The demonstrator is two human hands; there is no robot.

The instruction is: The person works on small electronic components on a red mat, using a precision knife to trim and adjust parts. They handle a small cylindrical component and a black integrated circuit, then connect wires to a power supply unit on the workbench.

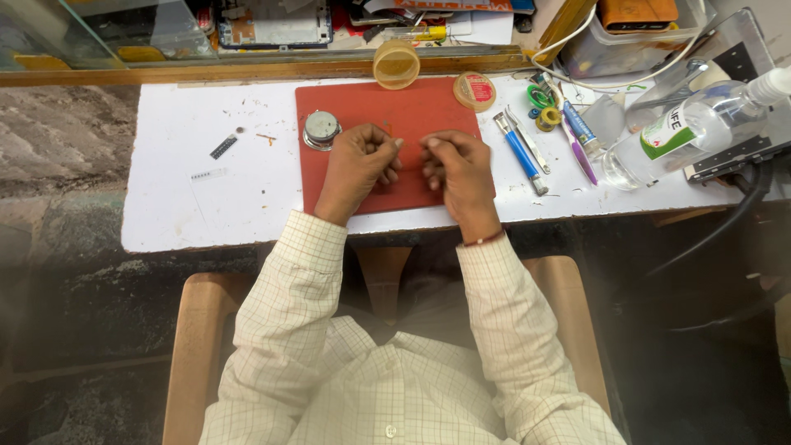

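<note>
Checked sleeves [412, 363] lead to 2 fisted hands, left [358, 161] and right [457, 169], on red mat [387, 111]; each grip's contents unclear.

red mat [412, 111], flat, perhaps rubber, under hands

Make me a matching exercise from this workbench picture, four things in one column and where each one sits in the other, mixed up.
Things:
1. round metal tin
2. clear plastic bottle
3. blue-handled tool
4. small black strip

Places:
A. lying on its side at the far right of the white table
B. on the white surface, left of the red mat
C. at the mat's upper left corner
D. just right of the mat

Pairs: 1-C, 2-A, 3-D, 4-B
</note>
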